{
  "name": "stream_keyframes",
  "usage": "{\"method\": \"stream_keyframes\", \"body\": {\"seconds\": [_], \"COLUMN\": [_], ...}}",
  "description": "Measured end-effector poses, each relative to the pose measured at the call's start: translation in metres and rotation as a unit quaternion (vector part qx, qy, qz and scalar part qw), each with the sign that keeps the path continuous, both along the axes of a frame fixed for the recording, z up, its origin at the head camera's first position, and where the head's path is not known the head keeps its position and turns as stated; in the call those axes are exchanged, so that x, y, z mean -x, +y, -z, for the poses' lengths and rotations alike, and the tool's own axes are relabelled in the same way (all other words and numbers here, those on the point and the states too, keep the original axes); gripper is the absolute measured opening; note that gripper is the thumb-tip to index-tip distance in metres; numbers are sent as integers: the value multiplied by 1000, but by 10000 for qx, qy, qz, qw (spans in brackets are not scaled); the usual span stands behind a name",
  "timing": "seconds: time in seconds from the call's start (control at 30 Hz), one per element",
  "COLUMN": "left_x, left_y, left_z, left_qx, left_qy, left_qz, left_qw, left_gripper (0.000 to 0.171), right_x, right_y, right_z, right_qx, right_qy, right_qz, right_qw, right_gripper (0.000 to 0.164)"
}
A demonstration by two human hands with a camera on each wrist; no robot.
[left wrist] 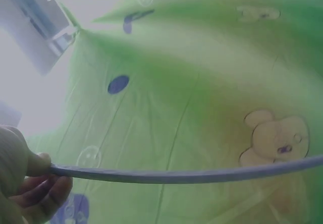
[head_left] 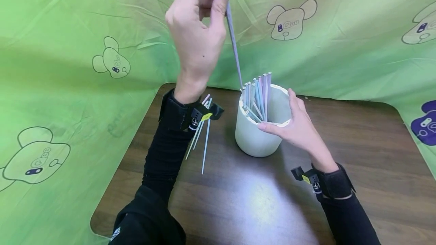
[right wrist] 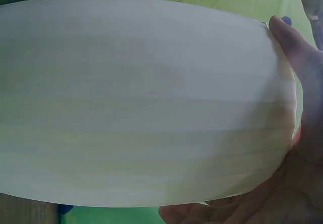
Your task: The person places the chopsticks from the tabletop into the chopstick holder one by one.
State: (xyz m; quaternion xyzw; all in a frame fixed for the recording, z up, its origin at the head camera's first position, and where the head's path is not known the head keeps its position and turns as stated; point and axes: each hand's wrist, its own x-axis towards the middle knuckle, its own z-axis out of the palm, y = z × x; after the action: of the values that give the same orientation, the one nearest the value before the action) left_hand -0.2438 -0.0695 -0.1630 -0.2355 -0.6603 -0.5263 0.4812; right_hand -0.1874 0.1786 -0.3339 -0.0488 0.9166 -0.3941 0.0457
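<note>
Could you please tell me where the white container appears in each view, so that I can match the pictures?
Head: just right of centre, standing on the table; the white container has the right hand at its rim.
Left wrist: not in it.
Right wrist: it fills most of the picture, seen side-on, with the right hand at the right and lower right.
Shared landmark: the green sheet shows in all three views.
</note>
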Motion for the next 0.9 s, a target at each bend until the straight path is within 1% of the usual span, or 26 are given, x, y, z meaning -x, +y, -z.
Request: {"method": "stream_keyframes", "body": {"seconds": [0.1,0.17,0.3,0.43,0.53,0.63,0.77,0.83,0.9], "left_x": [-1,-2,-4,-9,-13,-16,-16,-14,-13], "left_y": [6,7,7,9,11,14,20,23,27], "left_z": [3,4,3,0,-2,-1,4,9,15], "left_qx": [201,247,157,170,150,142,261,382,508], "left_qy": [167,220,329,463,521,567,652,625,460], "left_qz": [50,34,16,-23,1,56,276,407,516], "left_qw": [9996,9994,9993,9988,9985,9983,9971,9965,9963], "left_gripper": [25,26,24,20,18,19,25,28,29], "right_x": [1,1,2,2,3,4,4,4,4], "right_y": [-1,-2,-3,-3,-2,-1,0,1,1], "right_z": [1,1,1,0,-1,-1,0,0,0], "right_qx": [14,24,12,7,6,-8,-33,-41,-34], "right_qy": [18,36,52,44,20,17,25,15,19], "right_qz": [-28,-48,-78,-67,-60,-55,-57,-69,-72], "right_qw": [10000,10000,10000,10000,10000,10000,10000,10000,10000], "right_gripper": [134,134,135,135,136,136,137,137,136]}}
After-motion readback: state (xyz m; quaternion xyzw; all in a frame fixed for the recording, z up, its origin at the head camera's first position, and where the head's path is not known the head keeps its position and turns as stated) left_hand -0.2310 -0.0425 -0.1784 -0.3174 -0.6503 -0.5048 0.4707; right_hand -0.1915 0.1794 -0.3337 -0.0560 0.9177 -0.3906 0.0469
